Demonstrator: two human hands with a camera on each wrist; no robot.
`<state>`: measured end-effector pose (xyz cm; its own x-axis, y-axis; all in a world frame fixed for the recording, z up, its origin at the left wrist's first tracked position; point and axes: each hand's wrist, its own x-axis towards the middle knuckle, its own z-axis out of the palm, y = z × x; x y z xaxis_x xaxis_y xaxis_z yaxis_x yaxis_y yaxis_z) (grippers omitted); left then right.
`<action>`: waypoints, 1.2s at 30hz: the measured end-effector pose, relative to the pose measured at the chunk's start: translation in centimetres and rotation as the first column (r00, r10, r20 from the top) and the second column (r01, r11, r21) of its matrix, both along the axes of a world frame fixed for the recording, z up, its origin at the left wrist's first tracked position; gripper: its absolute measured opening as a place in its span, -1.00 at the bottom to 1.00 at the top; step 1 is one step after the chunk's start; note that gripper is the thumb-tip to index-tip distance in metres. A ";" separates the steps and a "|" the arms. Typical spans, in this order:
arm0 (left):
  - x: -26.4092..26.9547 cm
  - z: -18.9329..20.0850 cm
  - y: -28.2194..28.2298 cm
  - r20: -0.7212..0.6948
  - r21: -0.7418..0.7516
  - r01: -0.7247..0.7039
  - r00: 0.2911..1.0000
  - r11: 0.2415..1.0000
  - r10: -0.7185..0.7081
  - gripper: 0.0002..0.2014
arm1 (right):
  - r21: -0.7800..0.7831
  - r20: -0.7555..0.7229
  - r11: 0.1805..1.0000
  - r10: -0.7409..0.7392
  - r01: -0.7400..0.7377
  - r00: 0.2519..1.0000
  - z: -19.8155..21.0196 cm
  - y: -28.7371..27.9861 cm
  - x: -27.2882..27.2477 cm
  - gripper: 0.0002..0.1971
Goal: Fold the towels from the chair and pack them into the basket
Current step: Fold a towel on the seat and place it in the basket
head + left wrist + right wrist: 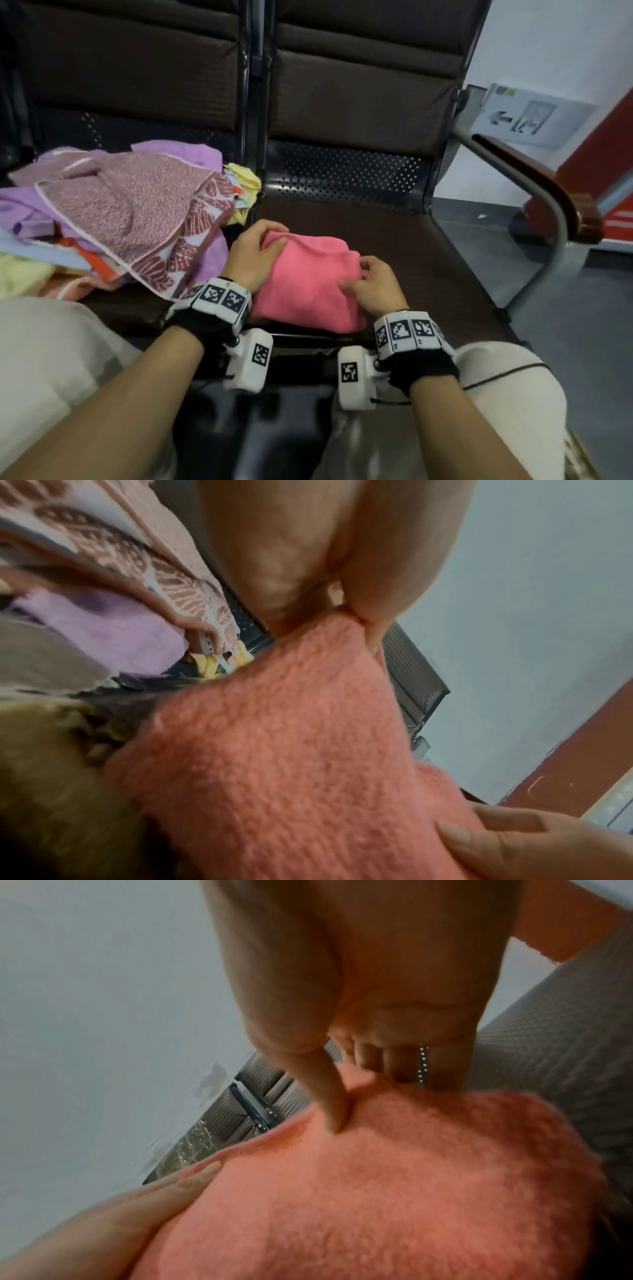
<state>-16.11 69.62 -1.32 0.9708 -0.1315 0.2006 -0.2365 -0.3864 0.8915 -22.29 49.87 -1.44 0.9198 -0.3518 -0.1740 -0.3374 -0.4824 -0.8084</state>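
Observation:
A pink towel lies folded on the dark seat of the right-hand chair, near its front edge. My left hand grips the towel's far left corner, thumb and fingers pinching the cloth. My right hand holds the towel's right edge, with the thumb pressed on top and the fingers curled round behind. The pink towel fills the lower half of both wrist views. No basket is in view.
A heap of unfolded towels, purple, patterned maroon and yellow, covers the left seat. A wood-topped metal armrest bounds the right seat. My knees in pale trousers are at the bottom. Grey floor and a red wall base lie to the right.

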 end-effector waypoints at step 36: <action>0.4 -2.7 0.4 -0.104 0.696 0.338 0.920 0.633 -0.377 -0.67 | -0.480 -0.180 0.709 0.497 -0.517 0.849 -0.6 -2.5 1.5 -0.74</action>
